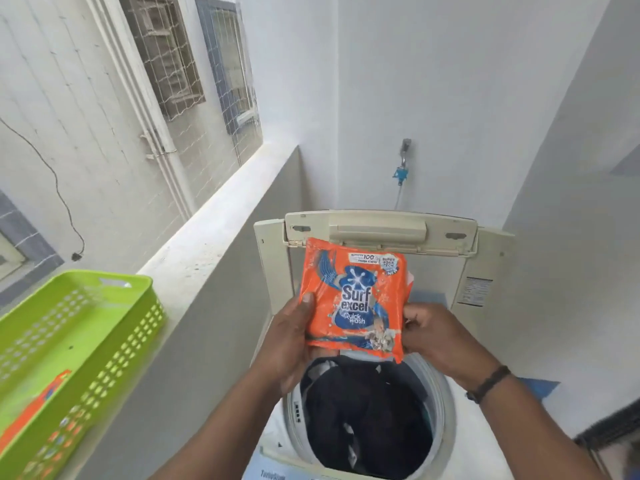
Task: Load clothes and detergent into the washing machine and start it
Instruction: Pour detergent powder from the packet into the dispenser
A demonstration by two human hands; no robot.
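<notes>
An orange detergent packet (356,299) is held upright above the open drum of a top-loading washing machine (485,268). My left hand (294,337) grips the packet's lower left edge, thumb on its front. My right hand (436,330) pinches the packet's lower right edge. Dark clothes (367,417) fill the drum below. The machine's lid (381,230) stands raised behind the packet.
A green plastic basket (86,327) sits on the low wall ledge (211,237) at the left, with an orange packet (38,407) inside. A tap with a blue hose fitting (401,168) is on the wall behind the machine. White walls close in on the right.
</notes>
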